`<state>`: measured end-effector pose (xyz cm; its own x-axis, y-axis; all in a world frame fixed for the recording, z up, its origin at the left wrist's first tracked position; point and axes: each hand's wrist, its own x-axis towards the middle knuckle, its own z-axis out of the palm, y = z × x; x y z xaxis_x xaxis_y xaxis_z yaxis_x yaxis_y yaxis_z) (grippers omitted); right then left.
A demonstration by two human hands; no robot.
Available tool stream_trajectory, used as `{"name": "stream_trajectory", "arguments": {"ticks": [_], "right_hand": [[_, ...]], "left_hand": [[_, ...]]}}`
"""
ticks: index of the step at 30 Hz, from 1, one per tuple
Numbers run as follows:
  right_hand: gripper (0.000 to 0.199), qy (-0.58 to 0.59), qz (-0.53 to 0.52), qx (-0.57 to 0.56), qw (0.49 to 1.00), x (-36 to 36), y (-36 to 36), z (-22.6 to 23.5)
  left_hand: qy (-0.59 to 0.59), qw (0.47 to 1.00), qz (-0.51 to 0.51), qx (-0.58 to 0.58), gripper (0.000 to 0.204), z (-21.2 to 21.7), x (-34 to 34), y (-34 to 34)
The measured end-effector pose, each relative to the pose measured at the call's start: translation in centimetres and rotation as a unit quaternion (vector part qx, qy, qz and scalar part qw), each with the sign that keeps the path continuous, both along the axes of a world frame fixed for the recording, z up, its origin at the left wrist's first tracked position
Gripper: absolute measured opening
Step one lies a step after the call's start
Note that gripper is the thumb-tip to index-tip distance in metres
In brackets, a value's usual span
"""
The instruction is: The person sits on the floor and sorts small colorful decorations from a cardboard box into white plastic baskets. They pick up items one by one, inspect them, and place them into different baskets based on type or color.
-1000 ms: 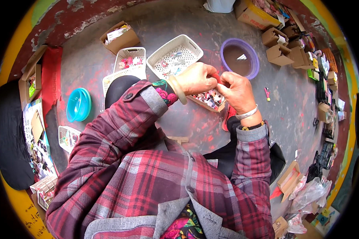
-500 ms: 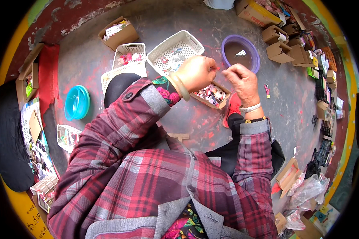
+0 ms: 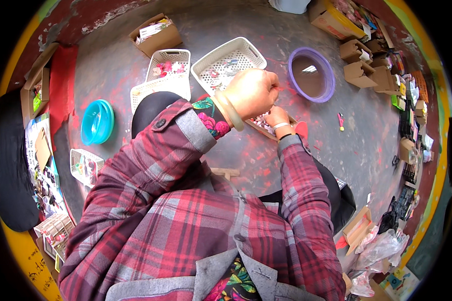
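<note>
My left hand (image 3: 251, 94), a pale bangle at its wrist, is raised over the floor with its fingers curled together. Whatever may be in them is too small or hidden to make out. Lower and slightly to the right, my right hand (image 3: 277, 117) reaches down at a small cardboard box (image 3: 295, 125) of little pink and white pieces (image 3: 259, 121). Its fingertips are hidden behind my left hand and the pieces. A large white perforated basket (image 3: 198, 67), with pliers and small bits in it, lies beyond my left hand.
Smaller white baskets (image 3: 168, 52) of pink pieces stand at the left, behind my knee. A purple basin (image 3: 331, 80) of water is at the far right. Teal basins (image 3: 96, 123) sit farther left. Cardboard boxes (image 3: 359, 75) and plastic bags (image 3: 386, 248) line the right side.
My right hand has dropped from beside my left hand down to the small box. My left hand stays raised and closed. The view has shifted slightly.
</note>
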<state>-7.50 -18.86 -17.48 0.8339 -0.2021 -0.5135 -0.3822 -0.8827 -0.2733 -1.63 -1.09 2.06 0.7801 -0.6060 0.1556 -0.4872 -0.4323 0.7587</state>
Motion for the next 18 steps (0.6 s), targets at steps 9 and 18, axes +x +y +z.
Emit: {"name": "stream_trajectory", "arguments": {"ticks": [9,18], "right_hand": [[0.027,-0.051,0.0,-0.014,0.999,-0.7,0.5,-6.8],[0.013,-0.036,-0.336,0.455,0.824,-0.7,-3.0,-1.3]], "left_hand": [[-0.007,1.0,0.002,0.007,0.016,-0.9,0.5,0.4],[-0.017,0.999,0.02,0.024,0.017,-0.8,0.7,0.4]]}}
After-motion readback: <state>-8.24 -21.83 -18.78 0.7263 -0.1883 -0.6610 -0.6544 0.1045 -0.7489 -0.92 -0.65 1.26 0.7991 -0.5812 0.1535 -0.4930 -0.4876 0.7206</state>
